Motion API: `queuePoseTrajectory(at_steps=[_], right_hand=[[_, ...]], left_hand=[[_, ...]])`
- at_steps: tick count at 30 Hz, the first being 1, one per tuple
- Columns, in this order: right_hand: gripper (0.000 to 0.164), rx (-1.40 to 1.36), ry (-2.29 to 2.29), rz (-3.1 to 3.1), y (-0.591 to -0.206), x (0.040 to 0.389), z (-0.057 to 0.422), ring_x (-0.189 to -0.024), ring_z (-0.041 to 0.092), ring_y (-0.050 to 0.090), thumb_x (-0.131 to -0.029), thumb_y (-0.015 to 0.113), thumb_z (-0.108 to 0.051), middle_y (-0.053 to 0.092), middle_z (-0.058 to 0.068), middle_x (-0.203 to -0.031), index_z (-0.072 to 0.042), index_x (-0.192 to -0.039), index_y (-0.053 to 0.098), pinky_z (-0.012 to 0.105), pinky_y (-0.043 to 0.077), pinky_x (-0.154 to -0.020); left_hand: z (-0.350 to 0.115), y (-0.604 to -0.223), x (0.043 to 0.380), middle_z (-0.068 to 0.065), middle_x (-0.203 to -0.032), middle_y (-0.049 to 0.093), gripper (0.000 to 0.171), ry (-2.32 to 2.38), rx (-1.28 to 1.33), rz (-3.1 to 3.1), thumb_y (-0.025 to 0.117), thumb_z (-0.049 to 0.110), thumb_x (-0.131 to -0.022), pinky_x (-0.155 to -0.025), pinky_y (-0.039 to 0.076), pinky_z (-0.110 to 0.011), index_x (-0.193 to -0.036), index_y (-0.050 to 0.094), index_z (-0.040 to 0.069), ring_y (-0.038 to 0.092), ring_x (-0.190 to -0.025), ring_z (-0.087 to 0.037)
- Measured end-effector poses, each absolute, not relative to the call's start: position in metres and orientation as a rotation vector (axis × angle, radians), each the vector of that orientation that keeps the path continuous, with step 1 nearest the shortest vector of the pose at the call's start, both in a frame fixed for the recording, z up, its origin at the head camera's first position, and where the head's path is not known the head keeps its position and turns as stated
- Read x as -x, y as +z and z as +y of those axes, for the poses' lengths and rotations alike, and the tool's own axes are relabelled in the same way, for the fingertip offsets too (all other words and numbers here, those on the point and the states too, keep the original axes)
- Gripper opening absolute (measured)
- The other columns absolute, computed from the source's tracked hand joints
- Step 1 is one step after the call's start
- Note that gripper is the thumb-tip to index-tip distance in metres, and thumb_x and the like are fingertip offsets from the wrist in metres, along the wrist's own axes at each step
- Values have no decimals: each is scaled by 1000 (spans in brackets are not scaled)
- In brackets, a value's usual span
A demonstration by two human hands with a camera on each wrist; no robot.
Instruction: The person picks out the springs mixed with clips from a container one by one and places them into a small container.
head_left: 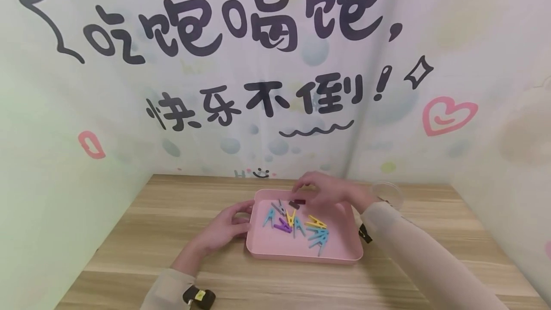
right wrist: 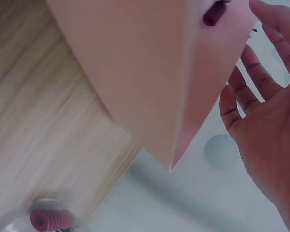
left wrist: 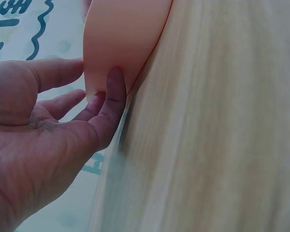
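Note:
A pink tray (head_left: 280, 249) stands on the table. Inside lie several small clothespins: turquoise ones (head_left: 318, 238), a purple one (head_left: 282, 225), yellow ones (head_left: 316, 222) and a grey one (head_left: 279, 207). Two small dark pieces (head_left: 297, 203) lie near the tray's back wall; one looks dark red and cylindrical in the right wrist view. At the tray's left side, my left hand (head_left: 225, 226) touches the outer wall with relaxed fingers. My right hand (head_left: 327, 188) hovers over the back of the tray beside the dark pieces, fingers loosely bent, nothing held.
Behind the right forearm, a clear round container (head_left: 392, 195) stands on the wooden table (head_left: 142, 252); a red ribbed piece (right wrist: 53, 220) shows in it. A printed fabric backdrop (head_left: 258, 152) hangs along the table's back edge, with pale walls at both sides.

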State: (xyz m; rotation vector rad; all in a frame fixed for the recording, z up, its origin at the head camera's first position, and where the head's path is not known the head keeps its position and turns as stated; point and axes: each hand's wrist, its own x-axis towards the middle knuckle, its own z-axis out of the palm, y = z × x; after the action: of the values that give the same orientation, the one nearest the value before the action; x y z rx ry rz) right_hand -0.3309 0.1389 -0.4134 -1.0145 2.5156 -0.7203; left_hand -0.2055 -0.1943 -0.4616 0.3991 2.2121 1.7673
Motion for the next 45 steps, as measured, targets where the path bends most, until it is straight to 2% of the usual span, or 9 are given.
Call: queuePoseTrajectory(at_steps=[8, 15, 18, 24, 31, 38, 45], right_hand=[[47, 1038, -541, 2529, -414, 330, 129, -118, 14, 53, -90, 83, -14, 64, -12, -127, -35, -131, 73, 41, 50, -103], [51, 1072, -485, 2523, -407, 332, 122, -126, 23, 53, -88, 87, -19, 62, -13, -129, -34, -134, 72, 46, 50, -106], [50, 1067, -464, 2515, -406, 333, 117, -123, 19, 53, -90, 86, -22, 61, -15, -128, -35, -136, 71, 44, 51, -105], [45, 1207, -346, 2495, -409, 335, 108, -113, 13, 52, -94, 81, -20, 63, -14, -123, -29, -137, 72, 37, 50, -100], [49, 1208, -246, 2517, -418, 334, 105, -112, 13, 51, -97, 79, -20, 61, -15, -120, -41, -139, 68, 35, 51, -97], [41, 1160, -273, 2523, -420, 332, 105, -112, 13, 51, -95, 81, -20, 60, -14, -117, -43, -128, 72, 33, 51, -97], [34, 1168, -274, 2536, -421, 333, 103, -111, 13, 51, -95, 81, -18, 61, -14, -116, -38, -122, 75, 33, 50, -97]], left_hand=[[-195, -462, 205, -29, -154, 44, 63, 1772, -397, 2218, 60, 0, -105, -99, 60, -41, -162, 33, -5, 59, -131, -44], [-197, -462, 204, -29, -154, 43, 63, 1780, -399, 2214, 59, -1, -105, -100, 60, -42, -162, 32, -6, 59, -131, -45], [-198, -463, 204, -29, -154, 43, 63, 1776, -406, 2214, 59, -1, -105, -100, 60, -42, -162, 32, -6, 58, -132, -46], [-196, -463, 205, -29, -153, 44, 63, 1770, -420, 2222, 59, -1, -105, -100, 60, -42, -162, 32, -6, 58, -132, -46], [-194, -463, 205, -28, -154, 45, 64, 1756, -412, 2235, 60, 0, -105, -101, 60, -41, -162, 33, -5, 59, -132, -45], [-194, -462, 205, -27, -154, 45, 63, 1749, -410, 2241, 60, 1, -106, -101, 59, -41, -163, 33, -4, 59, -132, -44], [-194, -462, 206, -28, -154, 45, 63, 1752, -416, 2235, 60, 0, -105, -101, 60, -41, -162, 33, -5, 59, -131, -44]])
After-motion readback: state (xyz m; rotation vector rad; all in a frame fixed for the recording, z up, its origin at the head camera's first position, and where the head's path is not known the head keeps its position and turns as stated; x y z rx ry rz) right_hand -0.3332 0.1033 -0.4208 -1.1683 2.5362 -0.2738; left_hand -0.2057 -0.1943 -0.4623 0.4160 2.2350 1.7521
